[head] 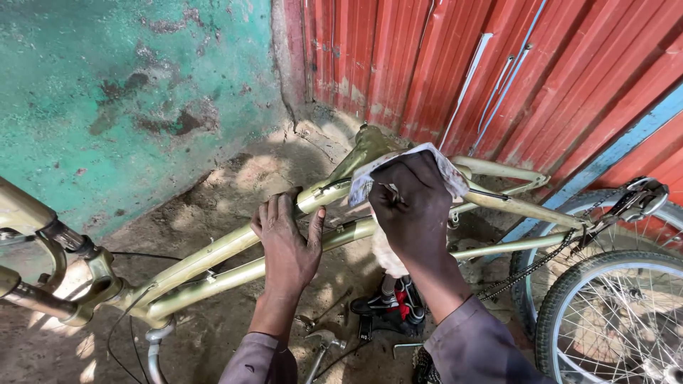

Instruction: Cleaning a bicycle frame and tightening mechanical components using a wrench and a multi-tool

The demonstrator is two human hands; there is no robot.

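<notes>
Left hand (pixel 288 245) spread flat, fingers wide, against the twin tubes of the olive-green bicycle frame (pixel 213 259) lying mid-scene above the dirt floor (pixel 235 192), seemingly to steady it, right hand (pixel 413 210) just right, clutching a white rag (pixel 441 165) pressed onto the upper tube.

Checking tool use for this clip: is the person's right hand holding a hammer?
No, the right hand presses a white cloth against the olive-green bicycle frame, while a hammer lies on the ground below.
</notes>
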